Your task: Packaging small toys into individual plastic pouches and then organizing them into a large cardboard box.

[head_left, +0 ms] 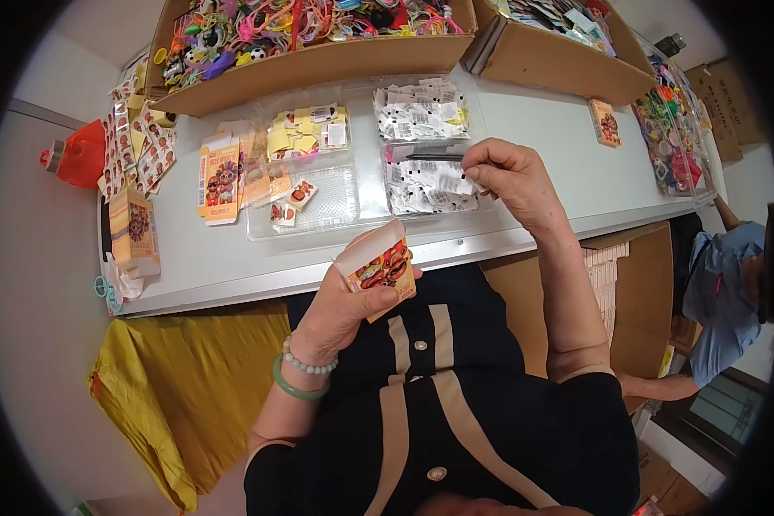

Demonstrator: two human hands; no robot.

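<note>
My left hand [340, 305] is closed around a small orange cartoon-printed box [383, 273], held tilted in front of my body with its white top flap raised. My right hand [516, 176] pinches a thin black tool [434, 157] that looks like tweezers. Its tip points left over a clear tray compartment of small white printed packets [430, 189]. More white packets [421, 112] fill the compartment behind. To the left, a clear plastic tray [331, 193] holds a few small picture cards [301, 194], with yellow and white pieces [310, 133] in its far part.
Flat orange boxes [221, 181] lie left of the trays; a stack of them [135, 232] stands at the table's left end. Large cartons of colourful trinkets [318, 64] and flat packs [568, 56] line the back. One orange box [605, 122] lies far right. A co-worker [722, 292] is at right.
</note>
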